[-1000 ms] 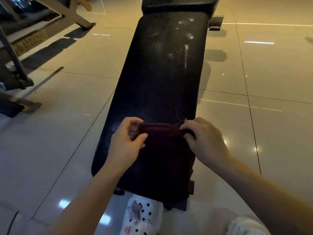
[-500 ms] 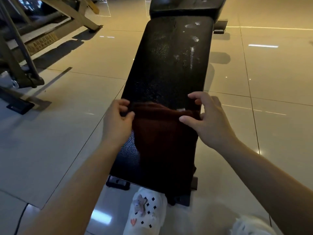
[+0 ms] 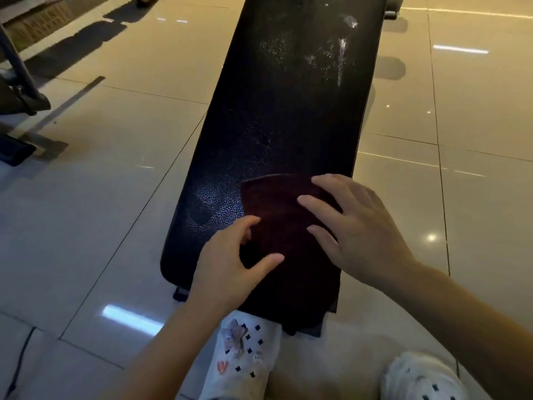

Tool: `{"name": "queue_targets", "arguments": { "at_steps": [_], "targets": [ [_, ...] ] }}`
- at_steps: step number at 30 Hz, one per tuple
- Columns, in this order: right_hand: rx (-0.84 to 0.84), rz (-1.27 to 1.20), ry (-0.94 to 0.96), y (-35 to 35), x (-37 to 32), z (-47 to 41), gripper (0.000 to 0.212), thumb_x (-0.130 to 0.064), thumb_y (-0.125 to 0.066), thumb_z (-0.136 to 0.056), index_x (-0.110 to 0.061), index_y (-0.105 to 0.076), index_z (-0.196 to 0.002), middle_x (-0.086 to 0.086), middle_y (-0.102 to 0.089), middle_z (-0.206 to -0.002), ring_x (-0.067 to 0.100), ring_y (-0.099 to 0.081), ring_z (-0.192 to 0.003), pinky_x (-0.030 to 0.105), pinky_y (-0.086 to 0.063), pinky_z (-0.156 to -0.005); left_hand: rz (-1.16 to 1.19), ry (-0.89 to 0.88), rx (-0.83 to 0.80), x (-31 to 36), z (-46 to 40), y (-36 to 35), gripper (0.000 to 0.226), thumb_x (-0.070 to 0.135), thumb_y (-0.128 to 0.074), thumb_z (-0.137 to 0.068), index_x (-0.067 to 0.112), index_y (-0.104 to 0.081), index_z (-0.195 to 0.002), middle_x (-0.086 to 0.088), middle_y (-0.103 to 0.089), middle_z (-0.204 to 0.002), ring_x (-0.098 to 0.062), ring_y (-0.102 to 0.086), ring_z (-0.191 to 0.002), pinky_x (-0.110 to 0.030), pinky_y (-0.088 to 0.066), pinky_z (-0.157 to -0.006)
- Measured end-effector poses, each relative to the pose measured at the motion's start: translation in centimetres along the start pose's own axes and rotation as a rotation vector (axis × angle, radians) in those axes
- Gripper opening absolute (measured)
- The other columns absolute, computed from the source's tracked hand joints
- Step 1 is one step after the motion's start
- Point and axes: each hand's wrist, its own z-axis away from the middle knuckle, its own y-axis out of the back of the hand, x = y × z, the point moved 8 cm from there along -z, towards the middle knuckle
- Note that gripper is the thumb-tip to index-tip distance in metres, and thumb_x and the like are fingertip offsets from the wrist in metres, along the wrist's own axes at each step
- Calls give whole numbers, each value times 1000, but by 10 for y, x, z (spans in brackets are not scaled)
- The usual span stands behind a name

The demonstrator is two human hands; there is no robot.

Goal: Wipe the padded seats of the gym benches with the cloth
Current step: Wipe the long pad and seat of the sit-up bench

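Observation:
A long black padded bench seat runs away from me across the middle of the head view, with pale smears near its far end. A dark maroon cloth lies spread flat on the near end of the seat. My right hand rests on the cloth's right side with its fingers spread and straight. My left hand hovers at the cloth's near left part, fingers loosely spread, holding nothing.
Glossy beige floor tiles surround the bench. Dark frames of other gym equipment stand at the far left. My patterned white trouser legs show at the bottom edge.
Both hands let go of the cloth's far edge, which they pinched before. The cloth now lies flat, and both hands have drawn back toward the near end of the bench.

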Motion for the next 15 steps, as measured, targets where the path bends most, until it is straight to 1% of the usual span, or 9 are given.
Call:
{"name": "queue_targets", "arguments": {
  "at_steps": [2,3,4,5,6,9,11,13,15],
  "targets": [
    [-137,66,245,-23,-29,-17,41,-23,-48,-90,-20,-61,-129,11,-51,-143,31,-41,-136,52,-26,-113,-82,-76,30,8,6,-10,54,49,-65,-76,28,-55,-125,13,-61,-112,-6,-55,-100,-30,-49,-88],
    [-222,90,297,-35,-37,-28,46,-24,-41,-90,-24,-57,-133,9,-45,-148,29,-36,-141,52,-18,-116,-77,-76,74,10,8,-12,47,37,-67,-80,26,-57,-124,11,-62,-113,-7,-56,-102,-35,-50,-89],
    [-284,96,297,-43,-40,-40,48,-25,-38,-93,-27,-50,-139,7,-36,-155,28,-28,-145,52,-13,-117,-54,-64,111,11,10,-11,42,26,-68,-83,24,-58,-124,11,-62,-114,-6,-55,-102,-36,-51,-90],
    [-351,81,234,-49,-36,-52,47,-27,-40,-97,-30,-42,-145,5,-27,-159,26,-21,-147,51,-12,-118,-27,-52,135,11,9,-9,42,19,-69,-85,22,-57,-125,12,-61,-112,-4,-54,-102,-34,-50,-90],
    [-397,65,157,-52,-30,-62,49,-30,-44,-99,-30,-37,-147,3,-23,-160,25,-20,-146,49,-17,-116,-14,-41,137,11,6,-6,46,16,-71,-85,23,-56,-127,15,-59,-109,-2,-53,-100,-30,-49,-88],
    [-337,12,78,-43,-27,-67,44,-27,-53,-98,-25,-40,-140,3,-40,-141,23,-40,-127,36,-38,-99,1,14,45,0,2,0,61,24,-77,-79,32,-48,-133,23,-54,-96,0,-53,-91,-18,-43,-81],
    [-293,-86,-2,-35,-24,-52,39,-23,-52,-98,-24,-41,-136,2,-46,-129,21,-47,-116,33,-42,-89,2,8,-18,-4,5,0,67,23,-80,-76,35,-46,-133,25,-53,-95,1,-53,-91,-18,-42,-83],
    [-256,-179,-138,-31,-13,-33,44,-25,-58,-95,-23,-42,-136,3,-48,-125,24,-49,-113,36,-43,-88,-19,-44,-17,-2,10,-2,62,21,-78,-78,32,-50,-133,26,-52,-94,1,-53,-89,-17,-43,-83],
    [-112,-166,-213,-20,1,-13,53,-30,-67,-88,-20,-47,-135,7,-50,-126,29,-50,-112,41,-42,-91,5,-81,10,2,12,-1,54,29,-71,-82,30,-52,-132,23,-55,-95,0,-53,-90,-12,-43,-83]
  ]
}}
